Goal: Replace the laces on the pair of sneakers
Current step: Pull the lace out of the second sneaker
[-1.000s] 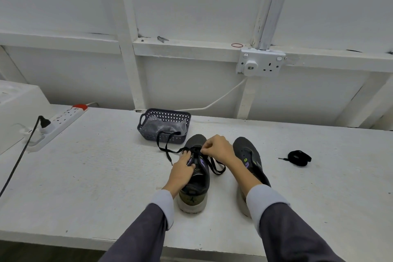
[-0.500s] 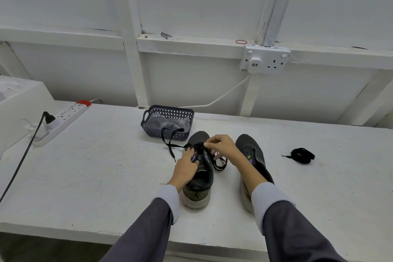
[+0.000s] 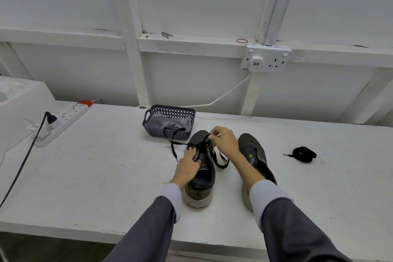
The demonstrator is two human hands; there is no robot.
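Two dark sneakers stand side by side on the white table, toes away from me. My left hand (image 3: 188, 165) holds the tongue and side of the left sneaker (image 3: 201, 178). My right hand (image 3: 225, 140) pinches the black lace (image 3: 173, 144) above that shoe's eyelets. One lace end trails left toward the basket, and another loop lies on the table between the shoes. The right sneaker (image 3: 254, 155) shows no lace. A coiled black lace (image 3: 303, 154) lies on the table to its right.
A dark perforated basket (image 3: 170, 122) with a plastic bag in it stands just behind the shoes. A white power strip (image 3: 63, 120) with a black cable lies at the left, beside a white box (image 3: 19, 102). A wall socket (image 3: 265, 59) hangs above.
My right hand has lifted the lace a little higher over the left sneaker. My left hand stays on the shoe. The camera has tilted slightly.
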